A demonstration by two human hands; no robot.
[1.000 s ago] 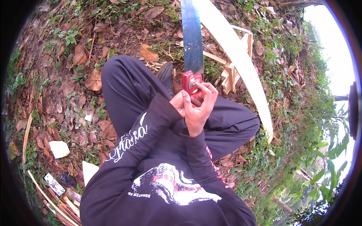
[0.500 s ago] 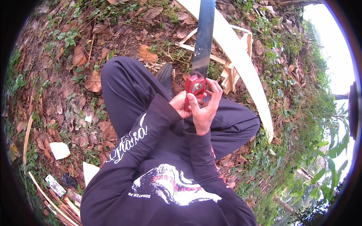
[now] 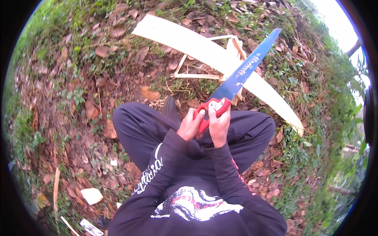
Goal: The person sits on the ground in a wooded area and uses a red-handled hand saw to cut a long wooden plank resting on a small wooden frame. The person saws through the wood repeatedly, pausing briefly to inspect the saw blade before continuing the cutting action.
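A hand saw with a blue blade and a red handle is held in front of my lap. Its blade slants up and to the right, reaching across the view of a long pale board. My left hand closes on the lower left side of the handle, thumb on top. On the handle's right side my right hand is wrapped, thumb pressed against the white patch. The curved pale board lies on the ground beyond my crossed legs, partly hidden by the blade.
Thin wooden strips joined into a frame lie beside and under the board. At lower left are a pale wood piece, a long strip and a white phone-like slab. Leaves and low plants cover the ground.
The saw has turned from nearly upright to slanting right, with the side of its blade now showing. Both hands have shifted grip on the handle. My view has moved, showing more of the board.
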